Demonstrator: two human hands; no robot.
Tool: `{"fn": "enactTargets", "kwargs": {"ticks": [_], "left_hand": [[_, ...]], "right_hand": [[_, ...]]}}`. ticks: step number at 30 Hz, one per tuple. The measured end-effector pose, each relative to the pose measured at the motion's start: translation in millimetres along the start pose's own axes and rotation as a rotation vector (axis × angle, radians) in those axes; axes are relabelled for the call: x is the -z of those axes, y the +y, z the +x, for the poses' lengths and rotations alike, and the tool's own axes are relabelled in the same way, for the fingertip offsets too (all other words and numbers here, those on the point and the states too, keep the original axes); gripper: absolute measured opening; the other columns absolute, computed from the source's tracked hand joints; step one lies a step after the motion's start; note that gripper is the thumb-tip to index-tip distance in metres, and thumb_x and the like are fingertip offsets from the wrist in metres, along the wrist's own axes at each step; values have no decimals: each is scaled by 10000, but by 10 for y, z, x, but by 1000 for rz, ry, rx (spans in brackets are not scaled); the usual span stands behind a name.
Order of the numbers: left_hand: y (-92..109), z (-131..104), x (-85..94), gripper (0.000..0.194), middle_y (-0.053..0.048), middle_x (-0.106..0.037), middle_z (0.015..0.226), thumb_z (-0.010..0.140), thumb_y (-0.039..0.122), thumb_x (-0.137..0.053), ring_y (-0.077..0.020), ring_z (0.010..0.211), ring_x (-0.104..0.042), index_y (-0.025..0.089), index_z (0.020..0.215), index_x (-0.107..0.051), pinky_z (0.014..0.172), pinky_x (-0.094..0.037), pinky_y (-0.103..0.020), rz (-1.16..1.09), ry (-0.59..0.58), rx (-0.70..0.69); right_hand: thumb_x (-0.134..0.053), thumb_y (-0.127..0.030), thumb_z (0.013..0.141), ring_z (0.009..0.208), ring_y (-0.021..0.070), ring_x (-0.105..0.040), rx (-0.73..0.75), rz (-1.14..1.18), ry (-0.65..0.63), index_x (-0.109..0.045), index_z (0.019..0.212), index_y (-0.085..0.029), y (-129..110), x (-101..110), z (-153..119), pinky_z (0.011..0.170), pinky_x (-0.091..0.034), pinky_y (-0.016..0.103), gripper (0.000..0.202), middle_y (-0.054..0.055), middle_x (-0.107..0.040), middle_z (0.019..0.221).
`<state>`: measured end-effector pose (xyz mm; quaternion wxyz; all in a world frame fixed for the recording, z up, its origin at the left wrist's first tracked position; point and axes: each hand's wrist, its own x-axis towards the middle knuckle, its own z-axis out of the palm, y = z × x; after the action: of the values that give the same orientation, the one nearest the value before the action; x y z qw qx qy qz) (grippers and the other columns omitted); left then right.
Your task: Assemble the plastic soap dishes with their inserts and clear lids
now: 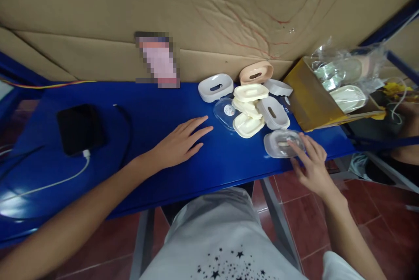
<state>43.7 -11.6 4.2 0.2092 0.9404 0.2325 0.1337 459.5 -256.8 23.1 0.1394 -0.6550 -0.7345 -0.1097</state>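
My left hand (181, 142) is held low over the blue table, fingers spread and pointing towards the pile, with nothing in it. My right hand (312, 162) has hold of a grey soap dish (278, 145) with a clear cover at the table's front edge. Its index finger lies on top and the thumb is at the near side. Between the hands and a little further back is a loose pile: cream soap dish parts (250, 92), a grey soap dish (275, 114) leaning on them, and a clear lid (222, 112) with a round sticker.
Behind the pile stand a white soap dish (216, 88) and a peach one (257, 72). A cardboard box (307, 101) with bagged dishes is at the right. A black device (80, 129) with a white cable lies left. Another person's arm (409, 127) shows far right.
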Motion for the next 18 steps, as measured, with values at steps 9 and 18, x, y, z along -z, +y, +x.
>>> {"fn": "enactTargets", "kwargs": {"ticks": [9,18], "left_hand": [[240,819,-93,598,-207,-425,1729,1019,123,-473,-399,1605,-402,155,1615,-502,1324,-211,-686,257,-16,-77],[345,-509,-11,461,-169,-626,1467,1101,353,-513,-409,1330,-616,332,1557,-568,1176,-398,-681,314,88,210]], "right_hand": [[-561,-365,1074,1425,407,-594,-156,-116,147,-545,1574,-158,-347,-370,865,1183,-401,645,541,224,-647,1535],[-613,-265,1083,1258,315,-717,-14,31,195,-665,1444,-171,-502,-432,863,1076,-515,490,377,146,-774,1358]]}}
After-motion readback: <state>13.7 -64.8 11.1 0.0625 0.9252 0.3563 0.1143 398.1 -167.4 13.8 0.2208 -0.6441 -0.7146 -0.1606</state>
